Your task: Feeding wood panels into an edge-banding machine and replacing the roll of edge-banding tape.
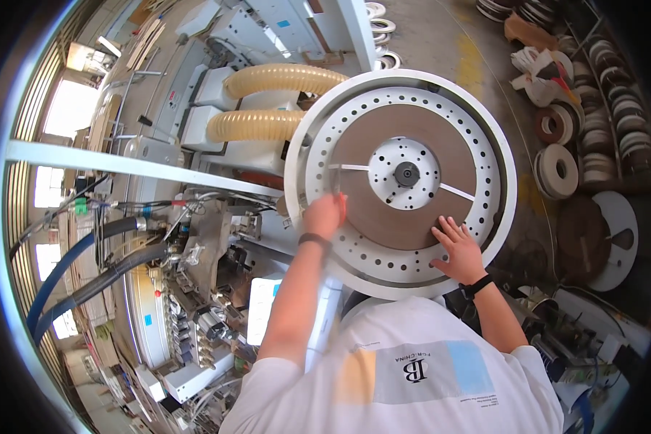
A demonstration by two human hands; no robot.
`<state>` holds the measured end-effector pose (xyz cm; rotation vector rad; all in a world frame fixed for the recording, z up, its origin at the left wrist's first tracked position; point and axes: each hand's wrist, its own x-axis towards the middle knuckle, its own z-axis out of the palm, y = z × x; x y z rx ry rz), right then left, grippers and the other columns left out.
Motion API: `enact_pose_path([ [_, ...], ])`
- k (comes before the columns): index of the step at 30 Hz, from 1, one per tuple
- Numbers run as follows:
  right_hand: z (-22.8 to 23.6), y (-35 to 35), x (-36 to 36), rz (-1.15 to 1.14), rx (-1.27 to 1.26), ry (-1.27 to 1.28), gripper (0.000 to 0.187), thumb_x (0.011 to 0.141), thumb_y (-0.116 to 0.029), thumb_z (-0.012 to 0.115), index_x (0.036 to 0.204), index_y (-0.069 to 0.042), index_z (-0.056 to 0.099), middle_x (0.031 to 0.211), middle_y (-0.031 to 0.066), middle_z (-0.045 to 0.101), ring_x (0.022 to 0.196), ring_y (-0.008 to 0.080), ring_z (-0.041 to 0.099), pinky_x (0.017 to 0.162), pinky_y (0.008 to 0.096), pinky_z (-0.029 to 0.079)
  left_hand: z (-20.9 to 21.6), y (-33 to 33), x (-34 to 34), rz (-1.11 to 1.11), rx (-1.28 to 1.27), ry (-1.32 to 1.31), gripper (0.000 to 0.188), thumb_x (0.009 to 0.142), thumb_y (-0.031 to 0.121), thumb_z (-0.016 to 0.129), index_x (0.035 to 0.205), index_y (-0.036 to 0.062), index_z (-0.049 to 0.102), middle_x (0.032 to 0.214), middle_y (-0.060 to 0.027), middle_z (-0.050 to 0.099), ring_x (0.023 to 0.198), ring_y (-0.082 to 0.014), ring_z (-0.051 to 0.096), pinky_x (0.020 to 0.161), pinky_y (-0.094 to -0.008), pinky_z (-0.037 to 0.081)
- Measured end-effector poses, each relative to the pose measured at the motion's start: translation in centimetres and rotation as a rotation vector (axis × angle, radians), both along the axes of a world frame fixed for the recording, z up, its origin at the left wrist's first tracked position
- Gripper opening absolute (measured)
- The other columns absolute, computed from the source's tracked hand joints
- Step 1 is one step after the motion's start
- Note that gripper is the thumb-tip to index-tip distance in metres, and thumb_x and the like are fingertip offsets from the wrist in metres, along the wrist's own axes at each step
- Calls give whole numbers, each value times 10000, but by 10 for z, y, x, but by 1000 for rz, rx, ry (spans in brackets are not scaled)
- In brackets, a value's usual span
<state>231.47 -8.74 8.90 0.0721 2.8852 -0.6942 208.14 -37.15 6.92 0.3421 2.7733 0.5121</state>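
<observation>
A brown coiled roll of band (387, 224) lies on a round white turntable (372, 254) with holes round its rim. Two narrow white strips (354, 168) cross the coil radially, and a dark hub (406, 174) sits at its centre. My left hand (322, 217) is closed round a red-handled tool (341, 206), which looks like scissors. Its slim grey end reaches over the coil's left side by a white strip; motion blur hides detail. My right hand (457, 249) rests with fingers spread on the coil's lower right edge, holding nothing.
A raised pale rim (508, 181) surrounds the turntable. Ribbed yellow hoses (260, 124) and machine parts (210, 318) stand to the left, with a white rail (145, 168) running across. At right are several rolls (557, 171), a rack of coils (622, 116) and a white disc (622, 239).
</observation>
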Motion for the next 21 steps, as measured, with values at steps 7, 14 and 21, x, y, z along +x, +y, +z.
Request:
enact_pose_path([
  [7,-1,-14,10,-29,-82,42,711,755,-351,790,1377,-95,559,1577,150,377,1468,299,342,1196,490,296,33,53,54,-369,-43,-31,411,965,431,553,863,42,639,766,-214,692,751,-420,680,691,-508,535],
  [14,0,1,23,-36,-220,192,448,807,-279,751,1206,-97,660,1371,81,603,1240,319,577,1069,422,460,20,128,90,-634,-113,-113,443,950,457,546,843,37,640,757,-196,698,725,-395,695,671,-484,551],
  [21,-9,26,3,-438,-144,307,404,787,-191,768,1167,-97,667,1246,60,630,1048,301,615,914,410,514,6,137,91,-698,-101,-28,441,950,449,557,802,43,643,747,-167,687,707,-397,679,659,-479,546],
])
